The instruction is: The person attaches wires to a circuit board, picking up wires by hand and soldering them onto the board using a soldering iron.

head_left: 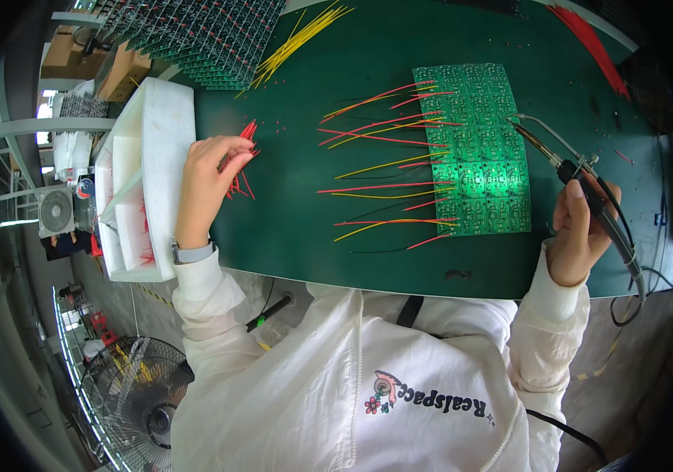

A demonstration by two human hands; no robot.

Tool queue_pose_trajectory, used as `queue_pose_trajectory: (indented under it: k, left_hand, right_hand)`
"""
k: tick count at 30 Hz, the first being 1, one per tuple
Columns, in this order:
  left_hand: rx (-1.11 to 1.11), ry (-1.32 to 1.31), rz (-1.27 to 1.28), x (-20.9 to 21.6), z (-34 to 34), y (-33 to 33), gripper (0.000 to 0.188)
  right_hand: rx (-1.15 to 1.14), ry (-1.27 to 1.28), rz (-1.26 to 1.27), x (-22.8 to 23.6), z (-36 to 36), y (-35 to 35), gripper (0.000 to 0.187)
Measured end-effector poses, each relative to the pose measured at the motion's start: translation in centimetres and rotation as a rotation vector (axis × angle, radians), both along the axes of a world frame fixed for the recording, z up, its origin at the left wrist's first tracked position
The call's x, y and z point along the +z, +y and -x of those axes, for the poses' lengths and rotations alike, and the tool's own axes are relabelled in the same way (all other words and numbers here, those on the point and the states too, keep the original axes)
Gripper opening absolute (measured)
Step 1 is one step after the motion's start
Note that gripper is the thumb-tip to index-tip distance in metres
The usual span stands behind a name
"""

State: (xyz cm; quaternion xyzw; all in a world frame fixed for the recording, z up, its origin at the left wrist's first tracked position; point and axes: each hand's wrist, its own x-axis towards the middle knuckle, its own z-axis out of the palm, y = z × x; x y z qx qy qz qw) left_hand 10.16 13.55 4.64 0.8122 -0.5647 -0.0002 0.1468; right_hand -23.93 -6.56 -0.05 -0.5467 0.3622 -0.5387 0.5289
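Observation:
My left hand [212, 175] is closed round a small bundle of short red wires [249, 130], whose ends stick out above and below the fingers. In my right hand [577, 228] is a soldering iron [600, 203] with a thin metal guide tube [547, 128] clamped along it. Its tip reaches the right edge of a green circuit board panel [482, 157], near the upper part; whether it touches cannot be made out. Red, yellow [379, 166] and black wires run leftward from the panel's left side.
Left of my left hand stands a white compartmented bin [167, 134] holding some red wires. Stacked circuit boards [195, 35] and yellow wires [301, 43] lie at the far left of the green table [289, 236]. Long red wires [592, 51] lie far right. A black cable trails off the right edge.

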Motion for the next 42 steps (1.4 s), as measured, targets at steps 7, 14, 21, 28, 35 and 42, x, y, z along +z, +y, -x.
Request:
queue_pose_trajectory:
  k: [7,14,21,28,35,42]
  left_hand:
    - [0.143,0.005,0.092,0.1,-0.1,0.3,0.01]
    - [0.211,0.046,0.3,1.6,5.5,-1.2,0.01]
    - [-0.216,0.073,0.284,-0.6,15.7,-9.7,0.016]
    - [-0.214,-0.05,0.227,-2.5,16.5,-12.0,0.015]
    - [-0.227,-0.013,0.246,-2.6,16.7,-11.9,0.011]
    - [-0.243,0.016,0.26,-2.6,16.7,-11.9,0.008]
  right_hand:
    - [-0.006,0.002,0.009,0.1,-0.1,0.0,0.017]
    - [-0.06,0.079,0.018,0.3,-0.5,1.4,0.017]
    - [-0.056,0.095,0.108,-0.6,0.3,2.7,0.023]
    - [-0.015,0.128,0.094,-0.8,0.7,2.6,0.023]
    - [0.034,0.115,0.078,-0.5,0.5,2.5,0.023]
    - [0.062,0.13,0.063,-0.3,0.3,2.6,0.024]
